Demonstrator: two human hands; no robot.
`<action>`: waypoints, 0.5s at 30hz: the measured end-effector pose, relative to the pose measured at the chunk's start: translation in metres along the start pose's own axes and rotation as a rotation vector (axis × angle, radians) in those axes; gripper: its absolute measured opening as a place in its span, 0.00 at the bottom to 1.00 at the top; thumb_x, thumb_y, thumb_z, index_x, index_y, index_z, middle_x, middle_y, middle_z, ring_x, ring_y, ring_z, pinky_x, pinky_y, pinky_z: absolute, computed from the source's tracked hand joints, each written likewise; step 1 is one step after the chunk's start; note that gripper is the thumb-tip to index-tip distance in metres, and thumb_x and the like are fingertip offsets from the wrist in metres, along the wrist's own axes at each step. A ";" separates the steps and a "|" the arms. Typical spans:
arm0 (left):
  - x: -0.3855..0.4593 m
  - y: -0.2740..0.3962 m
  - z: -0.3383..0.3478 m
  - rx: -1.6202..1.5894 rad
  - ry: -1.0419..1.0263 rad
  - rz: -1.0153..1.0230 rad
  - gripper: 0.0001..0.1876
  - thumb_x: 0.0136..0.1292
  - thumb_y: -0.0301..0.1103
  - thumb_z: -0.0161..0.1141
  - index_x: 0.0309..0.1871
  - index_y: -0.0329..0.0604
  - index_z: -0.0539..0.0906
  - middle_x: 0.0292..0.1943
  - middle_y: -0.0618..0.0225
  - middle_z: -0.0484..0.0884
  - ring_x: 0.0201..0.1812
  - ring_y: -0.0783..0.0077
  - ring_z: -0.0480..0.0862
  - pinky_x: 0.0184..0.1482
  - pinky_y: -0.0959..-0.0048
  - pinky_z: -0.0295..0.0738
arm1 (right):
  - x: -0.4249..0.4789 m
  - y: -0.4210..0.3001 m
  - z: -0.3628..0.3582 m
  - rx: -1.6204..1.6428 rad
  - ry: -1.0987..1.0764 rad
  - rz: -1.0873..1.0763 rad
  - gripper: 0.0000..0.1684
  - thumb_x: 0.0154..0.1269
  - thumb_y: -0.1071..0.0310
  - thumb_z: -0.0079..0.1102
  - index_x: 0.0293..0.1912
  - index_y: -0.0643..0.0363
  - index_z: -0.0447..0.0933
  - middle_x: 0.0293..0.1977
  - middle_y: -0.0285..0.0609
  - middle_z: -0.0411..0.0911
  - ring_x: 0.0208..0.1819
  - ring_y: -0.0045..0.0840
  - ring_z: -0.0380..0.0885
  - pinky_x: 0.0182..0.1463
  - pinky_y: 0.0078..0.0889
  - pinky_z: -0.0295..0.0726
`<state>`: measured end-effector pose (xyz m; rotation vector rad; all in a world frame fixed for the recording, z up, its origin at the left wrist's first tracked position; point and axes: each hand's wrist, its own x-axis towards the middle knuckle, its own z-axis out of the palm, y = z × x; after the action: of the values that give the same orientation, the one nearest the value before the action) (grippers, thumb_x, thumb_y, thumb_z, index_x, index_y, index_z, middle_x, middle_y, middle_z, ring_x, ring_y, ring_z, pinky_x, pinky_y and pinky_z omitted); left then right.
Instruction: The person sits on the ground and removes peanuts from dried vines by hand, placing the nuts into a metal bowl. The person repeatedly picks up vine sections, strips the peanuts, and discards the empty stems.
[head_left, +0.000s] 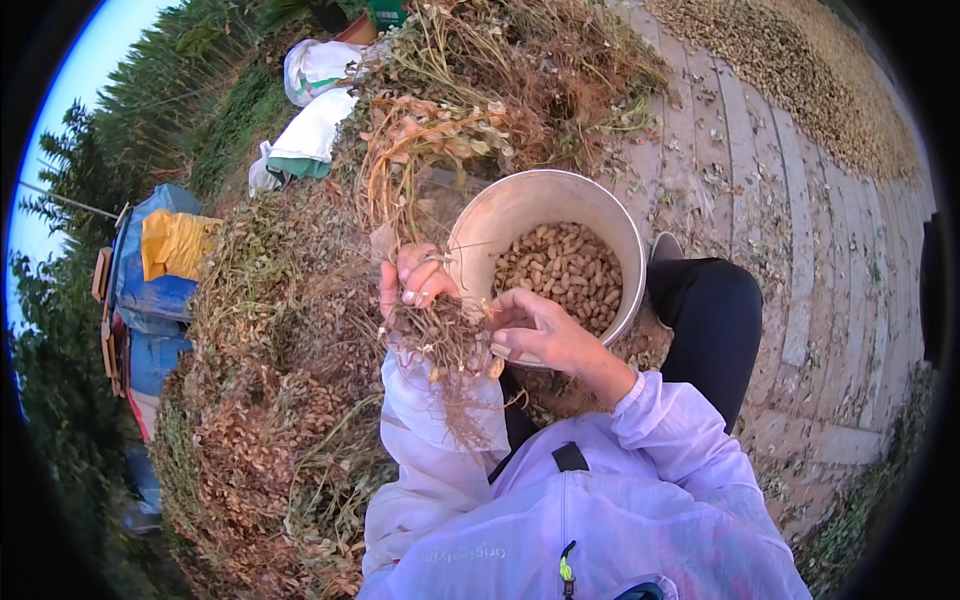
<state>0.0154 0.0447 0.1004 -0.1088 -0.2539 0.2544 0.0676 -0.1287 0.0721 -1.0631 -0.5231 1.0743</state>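
My left hand (420, 276) grips a bunch of dried peanut plants (405, 165) at the base of the stems. Their tangled roots (442, 330) hang toward me over my sleeve, with a few pods among them, one peanut pod (495, 367) at the right edge. Beside the roots is my right hand (551, 334), its thumb and forefinger apart at the clump. No pod shows between those fingers. Behind both hands a pale, round bucket (480, 217) stands on the ground, holding a layer of picked peanuts (562, 274).
Heaped peanut plants (277, 420) lie on my left and more (540, 67) beyond the bucket. White sacks (319, 127) rest at the far left, near blue barrels (154, 300) and a yellow sack (180, 244). Peanuts (810, 75) are spread over the paved ground (795, 247) at right. My knee (705, 330) is beside the bucket.
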 end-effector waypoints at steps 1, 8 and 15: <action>-0.001 0.002 0.000 0.025 0.012 0.008 0.11 0.67 0.33 0.52 0.30 0.43 0.63 0.27 0.71 0.65 0.23 0.78 0.68 0.27 0.77 0.65 | -0.003 0.000 0.002 0.087 -0.051 0.051 0.21 0.61 0.65 0.60 0.49 0.66 0.69 0.38 0.45 0.76 0.40 0.27 0.78 0.36 0.25 0.80; 0.000 0.008 -0.010 0.141 0.058 0.047 0.12 0.69 0.37 0.49 0.31 0.43 0.64 0.28 0.70 0.66 0.24 0.76 0.67 0.28 0.75 0.65 | -0.029 -0.002 0.020 0.171 -0.106 0.235 0.10 0.62 0.65 0.58 0.31 0.60 0.70 0.19 0.35 0.70 0.18 0.25 0.73 0.17 0.29 0.67; 0.009 0.039 -0.015 0.247 0.035 0.016 0.15 0.72 0.43 0.44 0.31 0.42 0.68 0.24 0.71 0.66 0.24 0.76 0.66 0.30 0.74 0.63 | -0.093 -0.057 0.019 -0.890 0.118 -0.667 0.08 0.54 0.72 0.60 0.33 0.61 0.72 0.19 0.43 0.70 0.17 0.39 0.71 0.21 0.37 0.70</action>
<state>0.0189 0.0834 0.0824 0.1290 -0.1854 0.2978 0.0387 -0.2086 0.1430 -1.5375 -1.2136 0.1468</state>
